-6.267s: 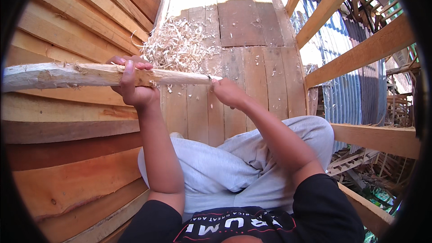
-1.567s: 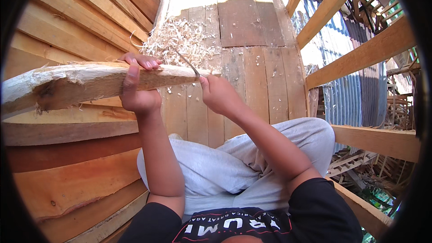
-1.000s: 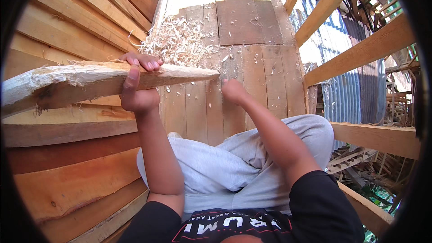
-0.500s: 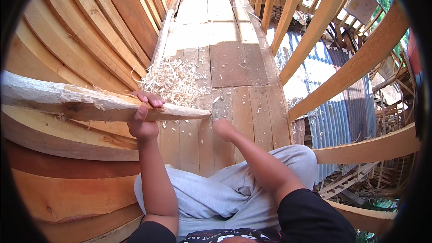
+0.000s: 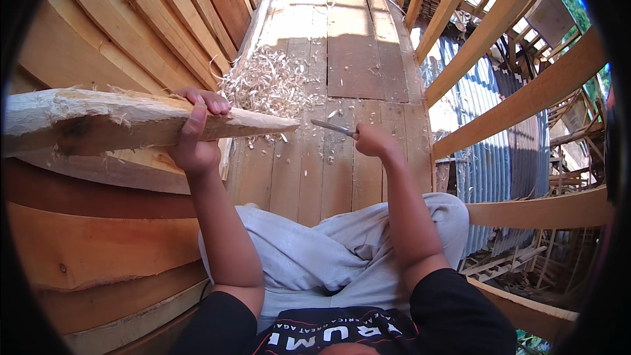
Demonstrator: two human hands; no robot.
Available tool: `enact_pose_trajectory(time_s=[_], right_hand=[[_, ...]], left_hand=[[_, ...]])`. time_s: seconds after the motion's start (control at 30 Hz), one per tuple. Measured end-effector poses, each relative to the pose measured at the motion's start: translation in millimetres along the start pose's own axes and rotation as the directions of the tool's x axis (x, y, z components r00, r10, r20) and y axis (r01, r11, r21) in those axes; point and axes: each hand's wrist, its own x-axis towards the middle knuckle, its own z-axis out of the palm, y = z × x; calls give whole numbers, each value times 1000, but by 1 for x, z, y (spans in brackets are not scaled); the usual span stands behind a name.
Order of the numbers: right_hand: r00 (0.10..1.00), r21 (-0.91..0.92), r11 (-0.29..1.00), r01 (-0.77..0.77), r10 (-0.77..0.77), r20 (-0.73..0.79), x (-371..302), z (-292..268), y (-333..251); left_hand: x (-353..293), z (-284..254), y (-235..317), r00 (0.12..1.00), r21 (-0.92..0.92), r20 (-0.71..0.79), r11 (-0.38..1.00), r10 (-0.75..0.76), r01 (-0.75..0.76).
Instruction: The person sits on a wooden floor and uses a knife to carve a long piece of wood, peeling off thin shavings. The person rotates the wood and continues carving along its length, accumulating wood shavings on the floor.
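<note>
Pointy wooden stake over the plank floor, knife just off its tip
Head cam: left hand out front, grip wrapped round the stake, long axis crosswise, point right; right hand has a snug grip on the knife, blade aimed left.

There are two hands, one knife, one pole, one shavings heap

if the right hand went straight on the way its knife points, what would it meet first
Probably the tapered tip of the wooden pole, though depth is unclear and the knife in the right hand might skim past it.
</note>
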Motion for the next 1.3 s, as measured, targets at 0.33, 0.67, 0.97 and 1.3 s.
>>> enact_pose_trajectory(time_s=[0.33, 0.67, 0.97, 1.3], right_hand=[[975, -47, 977, 207, -210, -75, 21, 68, -24], [956, 126, 964, 234, -252, 148, 28, 37, 20], [992, 173, 978, 116, -124, 34, 21, 5, 51], [988, 224, 967, 120, -94, -123, 19, 4, 52]], left_hand=[[7, -17, 16, 988, 98, -45, 985, 145, -140], [7, -23, 16, 991, 77, -102, 994, 85, -78], [6, -27, 18, 989, 86, -122, 993, 87, -76], [7, -29, 15, 992, 79, -106, 995, 74, -66]])
